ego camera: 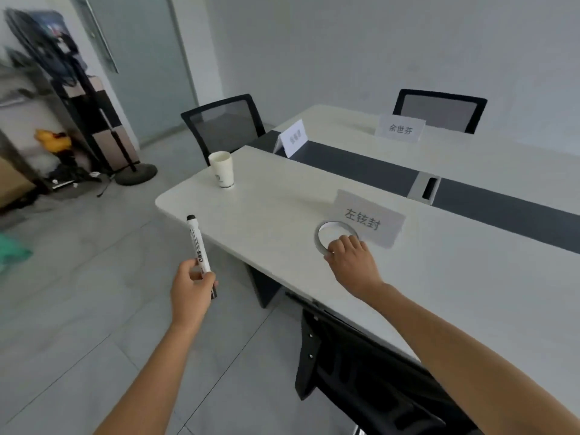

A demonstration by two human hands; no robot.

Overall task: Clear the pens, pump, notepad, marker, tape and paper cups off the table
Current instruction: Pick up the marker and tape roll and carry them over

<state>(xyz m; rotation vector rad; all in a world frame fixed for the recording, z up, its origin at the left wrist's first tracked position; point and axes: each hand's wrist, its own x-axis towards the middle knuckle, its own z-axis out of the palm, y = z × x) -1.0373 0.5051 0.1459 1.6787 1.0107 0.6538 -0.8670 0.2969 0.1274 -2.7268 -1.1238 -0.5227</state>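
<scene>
The paper cup (221,169) stands on the table (273,199), left of the tape (329,233).

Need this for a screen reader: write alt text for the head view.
The right hand grips a tape roll on the table; left hand holds a marker off its edge. A paper cup stands near the corner.

The table (276,199) top is smooth, matt cream laminate. On it: a paper cup (222,171), a smooth tape ring (317,235). The marker (199,246) is white plastic.
</scene>
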